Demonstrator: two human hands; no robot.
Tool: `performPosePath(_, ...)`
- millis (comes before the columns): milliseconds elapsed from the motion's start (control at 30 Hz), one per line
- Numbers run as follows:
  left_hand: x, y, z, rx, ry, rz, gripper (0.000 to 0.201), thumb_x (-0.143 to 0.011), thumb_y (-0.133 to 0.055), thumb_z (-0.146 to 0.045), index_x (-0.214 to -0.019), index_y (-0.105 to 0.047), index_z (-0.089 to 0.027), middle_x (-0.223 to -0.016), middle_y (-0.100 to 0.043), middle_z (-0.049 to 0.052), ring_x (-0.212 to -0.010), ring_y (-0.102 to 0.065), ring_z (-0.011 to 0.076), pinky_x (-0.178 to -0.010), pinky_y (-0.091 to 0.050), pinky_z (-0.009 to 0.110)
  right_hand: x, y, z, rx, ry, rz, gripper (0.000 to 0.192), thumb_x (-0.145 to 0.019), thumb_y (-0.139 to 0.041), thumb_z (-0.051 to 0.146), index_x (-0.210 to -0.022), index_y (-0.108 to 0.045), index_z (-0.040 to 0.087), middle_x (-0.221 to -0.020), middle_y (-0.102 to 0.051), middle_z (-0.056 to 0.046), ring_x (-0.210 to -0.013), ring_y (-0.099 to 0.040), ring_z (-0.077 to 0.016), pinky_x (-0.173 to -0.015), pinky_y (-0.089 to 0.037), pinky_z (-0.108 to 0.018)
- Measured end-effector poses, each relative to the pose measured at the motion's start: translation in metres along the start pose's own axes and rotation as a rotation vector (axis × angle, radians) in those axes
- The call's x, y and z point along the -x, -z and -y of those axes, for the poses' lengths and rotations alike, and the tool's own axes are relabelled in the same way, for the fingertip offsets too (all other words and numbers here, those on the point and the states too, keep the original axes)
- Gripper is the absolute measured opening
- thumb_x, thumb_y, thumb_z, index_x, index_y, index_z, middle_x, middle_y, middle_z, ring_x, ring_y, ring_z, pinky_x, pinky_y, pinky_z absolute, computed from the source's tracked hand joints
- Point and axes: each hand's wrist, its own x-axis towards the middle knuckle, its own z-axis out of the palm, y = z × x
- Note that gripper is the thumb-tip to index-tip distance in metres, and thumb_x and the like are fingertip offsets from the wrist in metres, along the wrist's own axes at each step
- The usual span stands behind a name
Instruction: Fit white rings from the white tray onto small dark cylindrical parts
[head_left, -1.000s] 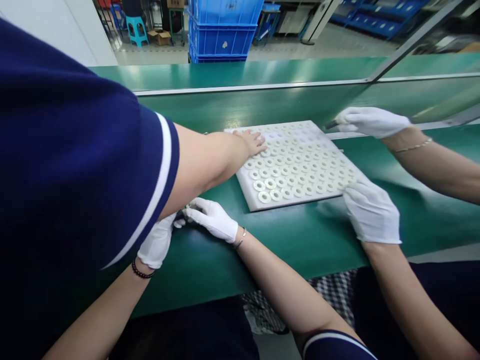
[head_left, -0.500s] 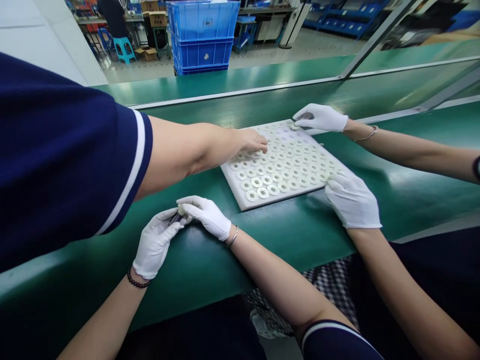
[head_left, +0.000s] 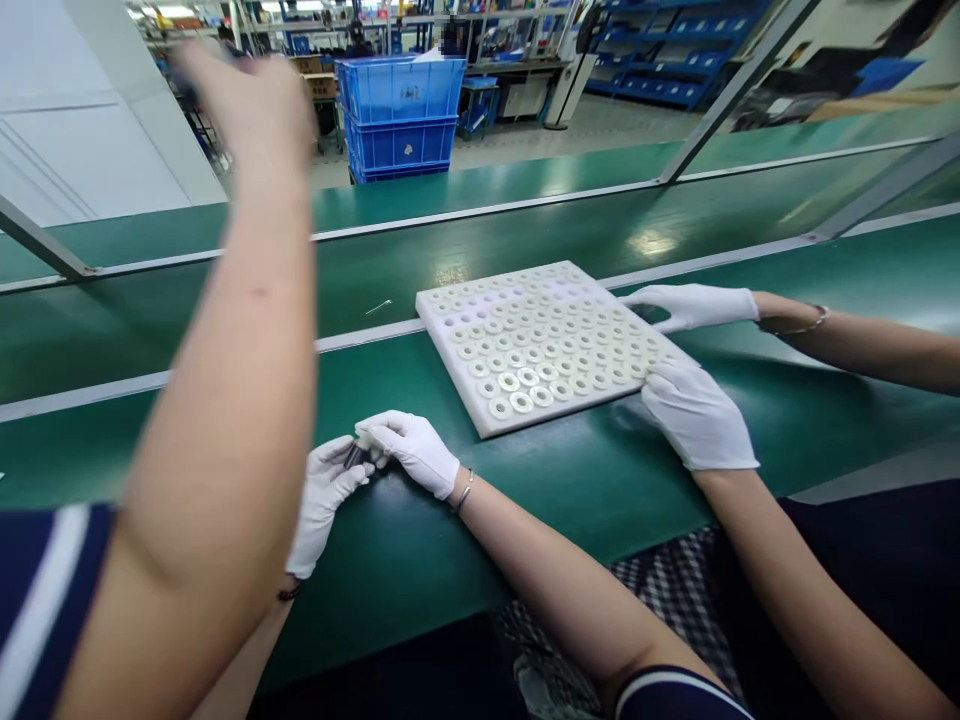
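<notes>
My left hand [head_left: 319, 515], in a white glove with a dark bead bracelet at the wrist, is closed round a small dark cylindrical part [head_left: 358, 453]. A co-worker's forearm hides some of this hand. My right hand [head_left: 416, 455], also gloved, pinches at the part's pale upper end; what exactly lies between its fingertips is too small to tell. Both hands rest low over the green work surface [head_left: 420, 540]. Beyond them lies a white foam tray [head_left: 480, 418] with rows of pale rings [head_left: 521, 402]; some slots toward its back show no ring.
A co-worker's bare arm [head_left: 240, 400] crosses close on the left, its hand blurred. Another person's gloved hands [head_left: 694, 415] are at the tray's right side. A metal frame post [head_left: 739, 95] slants at the right. Stacked blue crates [head_left: 405, 110] stand behind the bench.
The bare arm has lifted off the tray and swung up to the left. The co-worker's far gloved hand has moved down along the tray's right edge. My hands keep their hold; the view has shifted slightly.
</notes>
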Motion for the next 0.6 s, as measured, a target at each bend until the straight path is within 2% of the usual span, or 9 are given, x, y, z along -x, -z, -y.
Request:
performPosePath(167,0.0013,0.0017,0.0021,0.025,0.053,0.064,0.053,-0.069,-0.082,-0.029,-0.115,-0.060,-0.013,-0.097,-0.072,0.009,-0.076,-0.070,0.0179,-0.072,-0.059,0.031,-0.0002,0.0010,0.0006,0.038,0.016,-0.029,0.042,-0.076,-0.069,0.051,-0.093,-0.070,0.013,-0.078,-0.070,-0.003,-0.056,-0.057,-0.0079,-0.055,-0.048,-0.021)
performPosePath(300,0.0013,0.0026,0.0006,-0.023,0.045,0.079,0.053,-0.072,-0.079,-0.035,-0.115,-0.060,-0.012,-0.092,-0.073,0.009,-0.070,-0.069,0.0177,-0.066,-0.057,0.031,-0.0002,0.0014,0.0018,0.052,0.020,-0.035,0.042,-0.077,-0.068,0.052,-0.094,-0.070,0.013,-0.074,-0.068,-0.002,-0.055,-0.058,-0.0085,-0.055,-0.049,-0.022)
performPosePath(600,-0.0011,0.0058,0.0003,-0.038,0.055,0.150,0.050,-0.081,-0.069,-0.041,-0.119,-0.058,-0.010,-0.087,-0.073,0.009,-0.066,-0.067,0.0153,-0.064,-0.053,0.027,0.0039,-0.0011,0.0067,0.059,0.025,-0.033,0.041,-0.080,-0.067,0.050,-0.095,-0.069,0.012,-0.064,-0.063,0.001,-0.055,-0.058,-0.0096,-0.056,-0.050,-0.023)
